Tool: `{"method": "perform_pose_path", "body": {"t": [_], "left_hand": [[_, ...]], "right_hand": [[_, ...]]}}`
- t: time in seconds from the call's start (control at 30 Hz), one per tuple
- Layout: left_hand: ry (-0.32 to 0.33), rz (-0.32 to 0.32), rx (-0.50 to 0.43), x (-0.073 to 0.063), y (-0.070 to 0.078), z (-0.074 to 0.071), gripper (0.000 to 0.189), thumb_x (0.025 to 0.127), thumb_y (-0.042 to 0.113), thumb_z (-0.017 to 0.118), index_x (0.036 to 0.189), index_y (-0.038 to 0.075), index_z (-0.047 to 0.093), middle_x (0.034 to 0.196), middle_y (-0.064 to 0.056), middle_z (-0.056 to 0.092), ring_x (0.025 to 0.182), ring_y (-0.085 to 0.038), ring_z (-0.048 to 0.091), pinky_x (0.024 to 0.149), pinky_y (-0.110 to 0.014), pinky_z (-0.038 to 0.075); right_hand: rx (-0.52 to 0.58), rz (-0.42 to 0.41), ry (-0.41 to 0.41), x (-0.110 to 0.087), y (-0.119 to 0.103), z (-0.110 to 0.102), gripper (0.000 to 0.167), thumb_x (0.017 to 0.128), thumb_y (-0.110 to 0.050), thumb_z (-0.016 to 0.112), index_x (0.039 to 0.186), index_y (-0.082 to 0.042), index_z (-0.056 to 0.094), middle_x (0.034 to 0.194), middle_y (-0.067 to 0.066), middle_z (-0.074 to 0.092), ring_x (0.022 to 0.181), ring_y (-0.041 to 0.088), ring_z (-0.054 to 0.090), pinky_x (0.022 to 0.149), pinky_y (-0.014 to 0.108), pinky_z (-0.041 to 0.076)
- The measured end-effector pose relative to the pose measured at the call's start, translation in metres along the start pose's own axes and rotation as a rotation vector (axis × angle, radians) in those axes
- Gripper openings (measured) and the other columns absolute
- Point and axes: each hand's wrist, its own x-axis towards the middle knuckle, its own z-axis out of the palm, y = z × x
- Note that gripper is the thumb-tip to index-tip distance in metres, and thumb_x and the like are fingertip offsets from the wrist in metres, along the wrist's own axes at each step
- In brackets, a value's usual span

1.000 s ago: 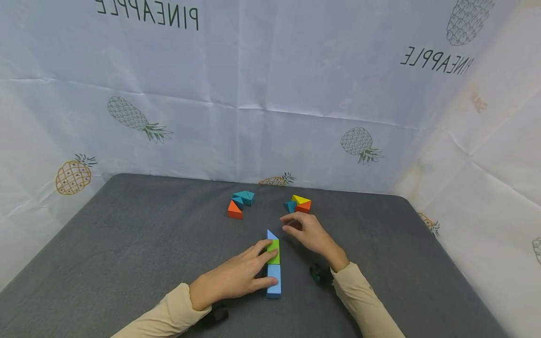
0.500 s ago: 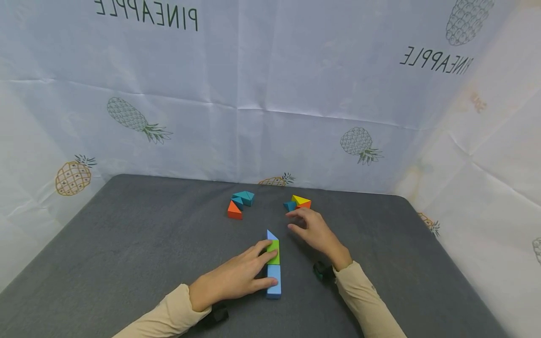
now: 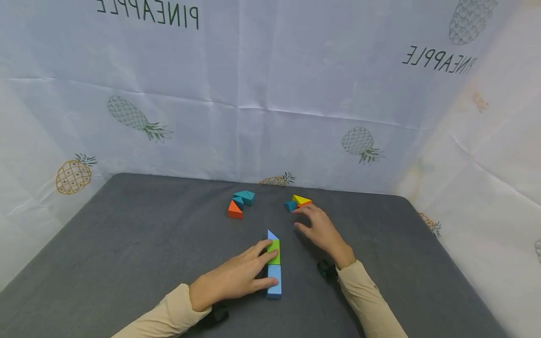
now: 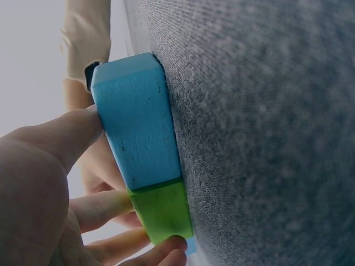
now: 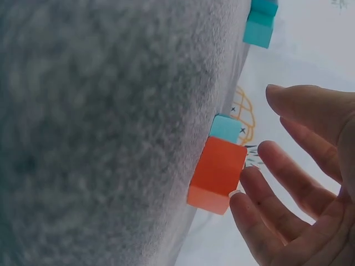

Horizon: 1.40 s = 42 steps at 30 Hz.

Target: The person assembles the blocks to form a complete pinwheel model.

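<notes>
My right hand [image 3: 321,230] hangs empty, fingers loosely parted, by the right cluster's orange block [image 5: 219,166]; my left hand [image 3: 236,272], fingers relaxed, rests on the table's [image 3: 148,249] row: blue block [image 3: 274,271], green block [image 3: 276,246], blue triangle [image 3: 272,235]. Those look set; the left cluster [image 3: 243,197] and right cluster [image 3: 301,200] seem unused. Only the right wrist view shows the orange block's near face.

my grey table [image 3: 127,253] carries a blue-and-green block row [image 3: 275,261] nearer me, a left cluster [image 3: 239,202] and right cluster [image 3: 300,200] farther off.

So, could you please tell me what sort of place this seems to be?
It looks like a small, screened-off tabletop workspace, perhaps for recording: pineapple-print cloth hangs behind a dark grey table, where a light-blue rectangular block and a yellow triangular block lie.
</notes>
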Motion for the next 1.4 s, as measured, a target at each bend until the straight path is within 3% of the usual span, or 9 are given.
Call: {"method": "perform_pose_path", "body": {"t": [0.27, 0.8, 1.0, 1.4], "left_hand": [[-0.008, -0.001, -0.005, 0.0, 0.001, 0.0, 0.07, 0.097, 0.055, 0.055, 0.15, 0.011, 0.044, 0.159, -0.008, 0.029, 0.142, -0.025, 0.041, 0.109, -0.046, 0.044], [0.006, 0.005, -0.003, -0.001, 0.0, 0.0, 0.069, 0.097, 0.055, 0.054, 0.15, 0.012, 0.044, 0.159, -0.008, 0.029, 0.141, -0.025, 0.041, 0.108, -0.046, 0.045], [0.001, 0.005, -0.009, -0.001, 0.0, 0.001, 0.069, 0.098, 0.054, 0.054, 0.151, 0.011, 0.043, 0.16, -0.008, 0.028, 0.142, -0.025, 0.04, 0.108, -0.047, 0.045], [-0.002, -0.001, -0.008, 0.0, 0.0, 0.0, 0.068, 0.098, 0.051, 0.056, 0.151, 0.01, 0.043, 0.16, -0.01, 0.028, 0.143, -0.027, 0.04, 0.109, -0.047, 0.044]], "right_hand": [[-0.005, -0.006, 0.022, 0.001, 0.008, -0.001, 0.034, 0.089, -0.012, 0.075, 0.121, -0.004, 0.068, 0.123, 0.014, 0.062, 0.109, 0.03, 0.062, 0.095, 0.049, 0.051], [-0.096, 0.053, 0.013, 0.015, 0.019, -0.006, 0.036, 0.089, -0.014, 0.075, 0.122, -0.002, 0.067, 0.13, 0.019, 0.058, 0.114, 0.038, 0.055, 0.096, 0.052, 0.049], [-0.121, 0.074, -0.022, 0.019, 0.021, -0.007, 0.038, 0.09, -0.013, 0.074, 0.126, -0.002, 0.066, 0.131, 0.019, 0.057, 0.121, 0.038, 0.053, 0.101, 0.053, 0.047], [-0.179, 0.041, -0.087, 0.024, 0.018, -0.012, 0.038, 0.088, -0.005, 0.074, 0.124, 0.001, 0.066, 0.129, 0.02, 0.058, 0.115, 0.039, 0.055, 0.097, 0.051, 0.049]]}}
